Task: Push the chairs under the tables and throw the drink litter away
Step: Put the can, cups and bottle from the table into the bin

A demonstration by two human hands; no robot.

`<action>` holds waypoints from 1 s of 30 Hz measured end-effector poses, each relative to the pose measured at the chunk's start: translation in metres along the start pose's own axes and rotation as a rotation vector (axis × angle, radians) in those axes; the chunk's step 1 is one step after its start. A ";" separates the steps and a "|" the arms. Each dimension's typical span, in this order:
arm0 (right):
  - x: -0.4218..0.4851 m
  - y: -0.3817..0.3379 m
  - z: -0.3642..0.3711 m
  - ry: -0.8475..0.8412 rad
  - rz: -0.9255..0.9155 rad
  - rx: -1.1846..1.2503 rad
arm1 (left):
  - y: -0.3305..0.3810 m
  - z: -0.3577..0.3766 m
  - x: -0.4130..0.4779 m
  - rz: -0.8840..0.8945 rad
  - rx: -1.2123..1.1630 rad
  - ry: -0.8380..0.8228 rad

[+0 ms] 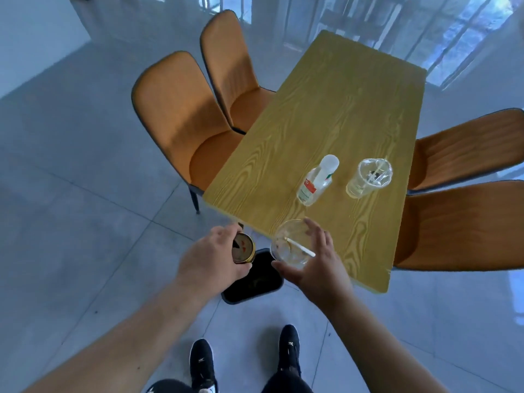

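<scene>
Black shoes [289, 347] at 6 o'clock on grey tile. Just above, the left hand [209, 259] has its fingers wrapped round a gold can [243, 248]; the right hand [314, 265] clasps a clear cup [292, 245] with a white straw — both held over the black bin [255, 282] at the table's near edge. On the wooden table [326, 114], toward 1 o'clock, a clear bottle [317, 180] lies on its side, red-and-green label unreadable, beside a standing plastic cup [368, 178]. Two orange chairs [181, 109] at 10 o'clock sit tucked in — two more [465, 222] at 3 o'clock. Open floor stretches left.
</scene>
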State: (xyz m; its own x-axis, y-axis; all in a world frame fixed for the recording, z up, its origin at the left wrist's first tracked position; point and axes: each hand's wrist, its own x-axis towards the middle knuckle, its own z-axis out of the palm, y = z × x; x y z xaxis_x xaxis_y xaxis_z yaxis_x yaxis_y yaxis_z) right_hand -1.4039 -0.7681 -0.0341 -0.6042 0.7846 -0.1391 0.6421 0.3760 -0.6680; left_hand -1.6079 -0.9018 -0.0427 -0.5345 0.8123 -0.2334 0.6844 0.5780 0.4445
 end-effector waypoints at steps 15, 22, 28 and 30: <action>0.048 0.222 0.233 -0.119 0.166 0.110 | -0.105 0.213 0.055 -0.228 -0.002 0.030; 0.072 0.257 0.281 -0.156 0.292 0.099 | -0.117 0.250 0.070 -0.229 0.022 0.019; 0.053 0.258 0.273 -0.309 0.291 -0.016 | -0.104 0.262 0.074 -0.186 0.034 -0.024; 0.040 0.251 0.259 -0.323 0.289 -0.029 | -0.094 0.264 0.074 -0.186 0.043 -0.071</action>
State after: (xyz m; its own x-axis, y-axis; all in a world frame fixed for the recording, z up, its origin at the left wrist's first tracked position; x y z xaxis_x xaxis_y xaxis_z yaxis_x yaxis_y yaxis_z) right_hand -1.3894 -0.7707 -0.3967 -0.5109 0.6670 -0.5423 0.8170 0.1806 -0.5476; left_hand -1.5811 -0.8749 -0.3296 -0.6186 0.6936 -0.3693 0.5984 0.7204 0.3507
